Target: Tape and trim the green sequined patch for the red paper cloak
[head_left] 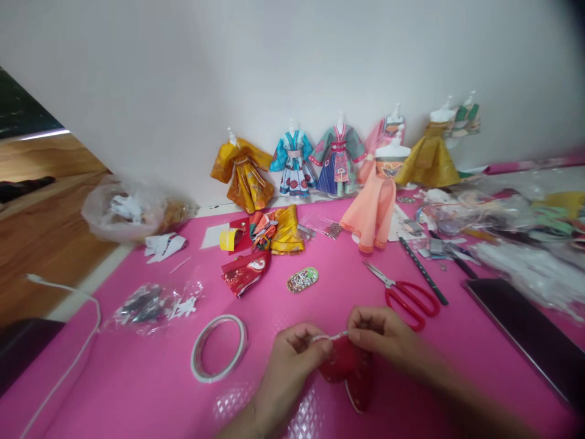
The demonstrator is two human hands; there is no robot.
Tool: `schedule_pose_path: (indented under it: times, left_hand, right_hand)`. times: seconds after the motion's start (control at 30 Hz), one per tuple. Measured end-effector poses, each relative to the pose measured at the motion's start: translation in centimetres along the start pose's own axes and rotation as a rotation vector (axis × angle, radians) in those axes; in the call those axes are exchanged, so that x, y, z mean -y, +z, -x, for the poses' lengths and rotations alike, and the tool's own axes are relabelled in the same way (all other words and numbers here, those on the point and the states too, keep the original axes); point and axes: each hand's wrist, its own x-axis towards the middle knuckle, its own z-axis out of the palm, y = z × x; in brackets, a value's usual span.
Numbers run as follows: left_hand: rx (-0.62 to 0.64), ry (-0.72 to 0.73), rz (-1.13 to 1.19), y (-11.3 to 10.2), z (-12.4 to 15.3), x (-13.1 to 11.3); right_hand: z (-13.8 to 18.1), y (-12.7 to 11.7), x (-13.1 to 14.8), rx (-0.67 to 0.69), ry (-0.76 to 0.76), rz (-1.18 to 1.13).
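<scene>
My left hand (290,360) and my right hand (381,334) meet low in the middle of the pink table (137,384). Both pinch a small red paper garment piece (347,369) with a pale strip along its top edge. The fingers of each hand are closed on it. A roll of clear tape (218,347) lies just left of my left hand. Red-handled scissors (404,294) lie just beyond my right hand.
Several small paper-dressed mannequins (338,160) stand along the white wall, with a peach one (375,204) further forward. Folded patterned papers (262,244), a bead tray (302,279), plastic bags (132,210), a black pencil (423,269), a dark tablet (525,329) and a white cable (68,360) lie about.
</scene>
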Motion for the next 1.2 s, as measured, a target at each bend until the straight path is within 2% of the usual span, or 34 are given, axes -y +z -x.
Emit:
schedule_pose_path:
  times: [0.8,1.2]
  left_hand:
    - [-0.049,-0.016,-0.079,0.0,0.1,0.3]
    - [-0.006,-0.058,-0.080,0.3,0.3,0.1]
  right_hand:
    - [0.1,0.7,0.2,0.028,0.050,0.024]
    - [0.4,1.3,0.7,-0.022,0.054,0.055]
